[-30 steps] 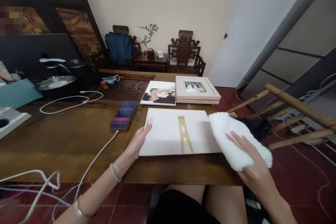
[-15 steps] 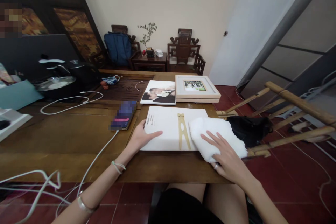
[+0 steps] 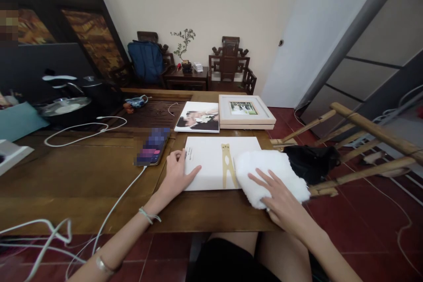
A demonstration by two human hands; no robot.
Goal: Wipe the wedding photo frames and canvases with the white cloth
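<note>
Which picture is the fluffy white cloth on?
The front white rectangular panel with the tan figure: the cloth overlaps its right side. The white photo panel and pale wooden framed picture lie behind, uncovered.

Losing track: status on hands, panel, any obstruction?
Left hand at left edge of white panel. Right hand on fluffy white cloth. Cloth covers panel's lower right corner.

Seemingly illegible print (image 3: 188, 153) on board (image 3: 206, 158)

Board (image 3: 206, 163) on table (image 3: 82, 185), cloth (image 3: 271, 165) over its right end, phone (image 3: 153, 147) left, photo panel (image 3: 205, 124) behind, stacked picture frames (image 3: 261, 116) right of panel.
</note>
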